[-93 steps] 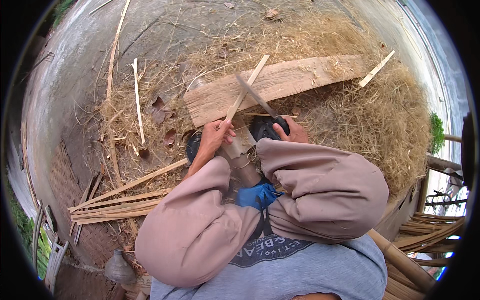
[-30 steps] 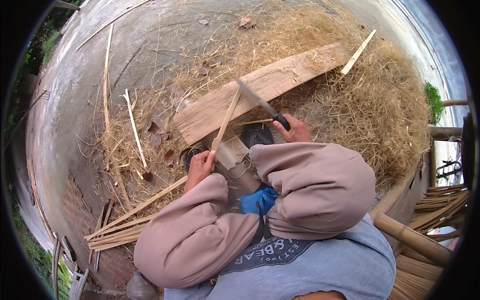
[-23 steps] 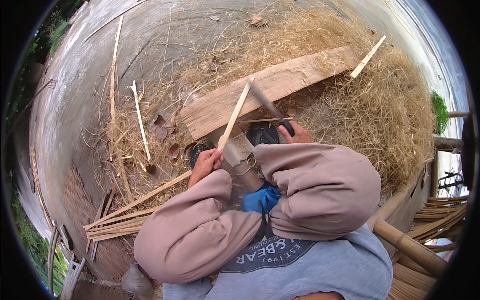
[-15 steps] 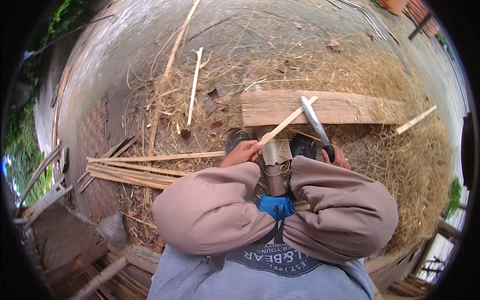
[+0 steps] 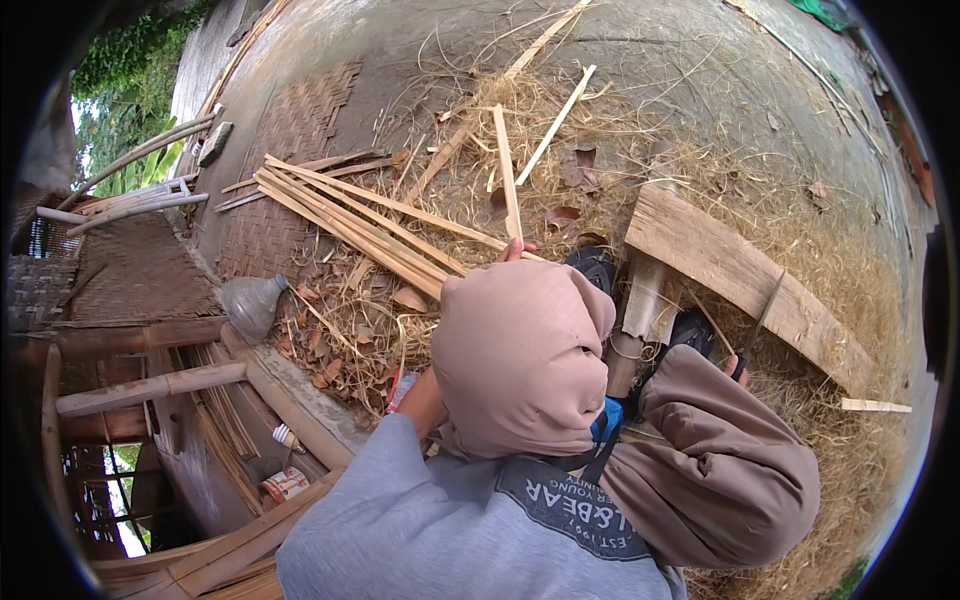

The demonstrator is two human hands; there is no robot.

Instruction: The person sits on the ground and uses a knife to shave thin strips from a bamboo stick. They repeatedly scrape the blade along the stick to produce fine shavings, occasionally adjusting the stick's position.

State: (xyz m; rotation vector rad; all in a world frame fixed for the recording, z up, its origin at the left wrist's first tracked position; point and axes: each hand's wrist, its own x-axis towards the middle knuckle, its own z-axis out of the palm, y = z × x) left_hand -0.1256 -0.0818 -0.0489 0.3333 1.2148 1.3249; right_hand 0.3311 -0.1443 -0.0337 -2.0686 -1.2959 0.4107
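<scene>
Beyond my left knee, my left hand (image 5: 516, 249) shows only its fingertips, closed on the lower end of a pale bamboo strip (image 5: 507, 165) that points away from me. My knee hides the rest of that hand. Past my right knee, a bit of my right hand (image 5: 738, 371) shows round the dark handle of a knife. The knife's blade (image 5: 771, 299) lies across a wooden board (image 5: 700, 240), seen nearly edge-on. The board rests over a round post (image 5: 643, 295) between my feet. Several long bamboo strips (image 5: 350, 225) lie in a fanned bundle left of my left hand.
Fine shavings (image 5: 840, 260) cover the ground around the board. Another pale strip (image 5: 557, 125) lies ahead. At left are a woven mat (image 5: 290, 120), a grey plastic bottle-like container (image 5: 253, 305) and a bamboo frame (image 5: 150, 388). Dry leaves (image 5: 335, 350) lie near my left side.
My view has swung left. The strip in my left hand has left the board and knife and now points forward beside the bundle. The knife stays at the board in my right hand.
</scene>
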